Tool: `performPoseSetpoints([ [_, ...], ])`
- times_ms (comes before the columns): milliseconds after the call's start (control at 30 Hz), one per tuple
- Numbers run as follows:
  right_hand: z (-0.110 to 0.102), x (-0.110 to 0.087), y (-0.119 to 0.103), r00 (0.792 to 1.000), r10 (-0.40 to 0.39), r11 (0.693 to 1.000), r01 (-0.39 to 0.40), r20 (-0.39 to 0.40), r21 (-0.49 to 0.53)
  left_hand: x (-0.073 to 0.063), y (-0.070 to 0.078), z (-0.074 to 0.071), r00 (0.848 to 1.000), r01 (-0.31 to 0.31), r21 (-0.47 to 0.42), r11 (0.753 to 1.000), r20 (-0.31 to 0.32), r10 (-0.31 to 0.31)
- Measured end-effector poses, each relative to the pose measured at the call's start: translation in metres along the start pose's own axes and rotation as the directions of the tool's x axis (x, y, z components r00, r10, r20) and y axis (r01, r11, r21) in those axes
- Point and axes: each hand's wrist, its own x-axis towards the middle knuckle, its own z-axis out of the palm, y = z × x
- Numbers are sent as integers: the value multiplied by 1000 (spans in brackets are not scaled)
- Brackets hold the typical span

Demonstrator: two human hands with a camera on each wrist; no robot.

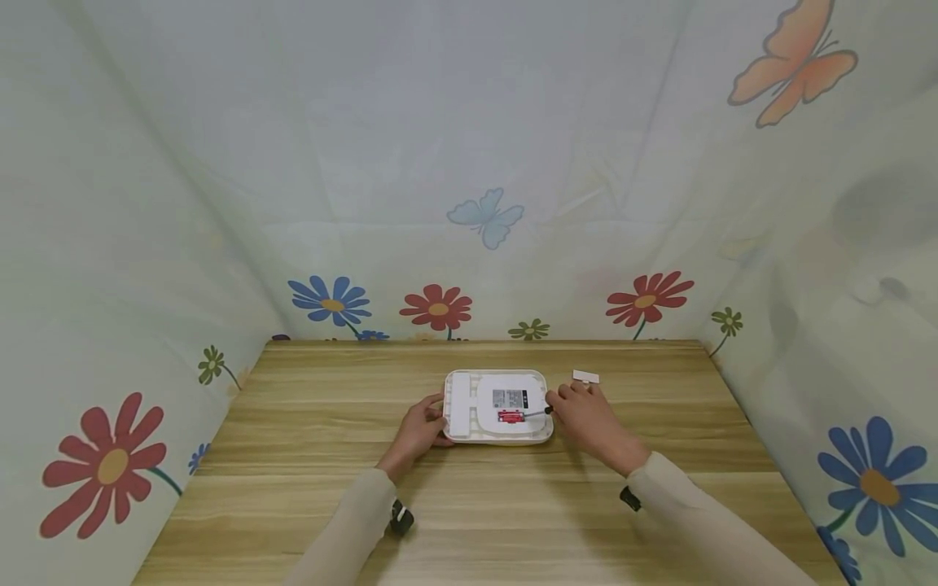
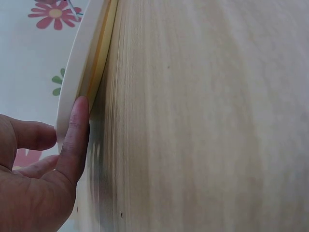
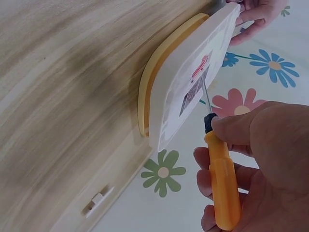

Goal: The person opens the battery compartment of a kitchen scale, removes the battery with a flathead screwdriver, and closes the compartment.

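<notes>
A white rounded-rectangular device lies back up on the table, with a yellow rim under it. Red batteries show in an open compartment on its back, below a printed label. My left hand grips the device's left edge between thumb and fingers. With my right hand I hold a screwdriver by its orange handle, thumb near the black collar. Its metal shaft reaches over the device's back, and the tip is right at the batteries.
A small white cover with a tab lies on the wooden table just beyond my right hand. Fabric walls printed with flowers and butterflies stand along the back and both sides.
</notes>
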Motion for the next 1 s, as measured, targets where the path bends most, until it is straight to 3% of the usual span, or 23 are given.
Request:
performPoseSetpoints([
  [433,-2,7,-1,999,-50,997,50,0,-67,1,-1,-1,1000,1,-15,1000,4,-1],
  [667,-1,11,-1,999,-43,996,45,33,-71,1,0,-2,1000,2,-11,1000,5,-2],
  [1000,-2,15,-1,998,-60,995,62,19,-76,0,0,-1,1000,3,-9,1000,10,-3],
])
